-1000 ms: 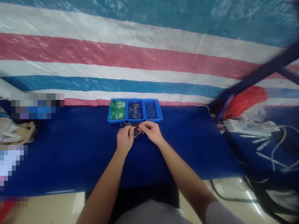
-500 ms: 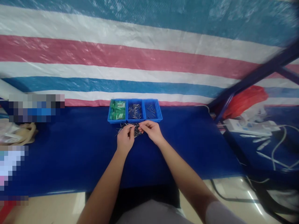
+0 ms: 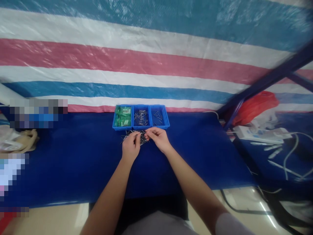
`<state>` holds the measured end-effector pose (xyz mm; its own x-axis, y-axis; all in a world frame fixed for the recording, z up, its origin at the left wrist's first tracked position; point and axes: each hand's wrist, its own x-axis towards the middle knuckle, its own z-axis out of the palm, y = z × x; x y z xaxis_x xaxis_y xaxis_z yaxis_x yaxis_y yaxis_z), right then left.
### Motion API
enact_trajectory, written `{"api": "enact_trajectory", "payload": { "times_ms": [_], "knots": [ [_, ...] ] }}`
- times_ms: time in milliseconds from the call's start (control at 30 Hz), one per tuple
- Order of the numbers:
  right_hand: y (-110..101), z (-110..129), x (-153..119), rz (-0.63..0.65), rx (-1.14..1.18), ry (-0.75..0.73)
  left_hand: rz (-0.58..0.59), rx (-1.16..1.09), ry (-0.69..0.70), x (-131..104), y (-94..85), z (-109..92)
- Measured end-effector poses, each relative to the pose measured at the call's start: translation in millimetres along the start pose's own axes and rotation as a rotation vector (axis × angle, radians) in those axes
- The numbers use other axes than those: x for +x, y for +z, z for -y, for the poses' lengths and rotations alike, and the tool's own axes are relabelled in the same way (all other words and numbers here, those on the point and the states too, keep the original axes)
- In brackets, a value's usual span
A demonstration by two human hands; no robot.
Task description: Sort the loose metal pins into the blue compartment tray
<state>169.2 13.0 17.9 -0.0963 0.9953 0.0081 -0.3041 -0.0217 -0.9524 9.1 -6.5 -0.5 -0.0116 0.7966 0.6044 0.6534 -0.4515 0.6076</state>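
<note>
My left hand (image 3: 131, 144) and my right hand (image 3: 158, 138) meet with pinched fingertips over a pile of thin metal pins (image 3: 142, 139) on the blue table. Between the fingertips is a slim metal pin (image 3: 143, 133), too small to tell its exact kind. Just behind the pile stand three joined blue bins. In the left bin (image 3: 114, 123) lie green packets (image 3: 123, 116) with white labels. Many short metal pieces (image 3: 141, 117) fill the middle bin (image 3: 141, 127). A few similar pieces (image 3: 157, 115) lie in the right bin (image 3: 167, 119).
The blue table (image 3: 195, 156) stretches to both sides, with a striped tarp (image 3: 156, 62) behind it. A white power strip (image 3: 254, 134), cables and a red bag (image 3: 259, 106) lie at the right, by a blue metal frame (image 3: 269, 75). Bagged items (image 3: 18, 140) sit at the left.
My hands stay almost in the same place, still pinched together over the pile. The view has shifted very slightly; the bins and their contents look the same.
</note>
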Motion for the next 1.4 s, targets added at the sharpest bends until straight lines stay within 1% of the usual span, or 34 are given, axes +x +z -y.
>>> {"api": "enact_trajectory", "payload": {
  "times_ms": [167,300,433,600,933,1100,1400],
  "knots": [
    [-0.4,1.6,0.1,0.01,0.001,-0.012,0.025,0.064,0.042,0.4,-1.3,2.1],
    [0.2,2.8,-1.0,0.021,-0.003,0.006,0.056,0.094,0.02,-0.9,-1.0,4.5],
    [0.8,2.8,-1.4,0.027,0.005,0.009,0.069,0.076,-0.016,-1.9,-0.9,5.7],
    [0.9,3.0,-1.1,0.026,-0.01,0.011,0.058,0.03,-0.043,-1.8,-0.8,5.0],
    [-0.7,0.7,-1.2,0.028,-0.033,-0.014,0.009,0.004,-0.033,0.0,-1.6,-0.9],
    [-0.7,1.9,-0.9,0.007,-0.049,0.0,-0.005,-0.01,-0.045,0.1,0.1,-1.4],
    [-1.0,-0.5,0.1,0.0,-0.052,-0.017,-0.002,-0.012,-0.069,0.1,0.4,-2.4]
  ]
}}
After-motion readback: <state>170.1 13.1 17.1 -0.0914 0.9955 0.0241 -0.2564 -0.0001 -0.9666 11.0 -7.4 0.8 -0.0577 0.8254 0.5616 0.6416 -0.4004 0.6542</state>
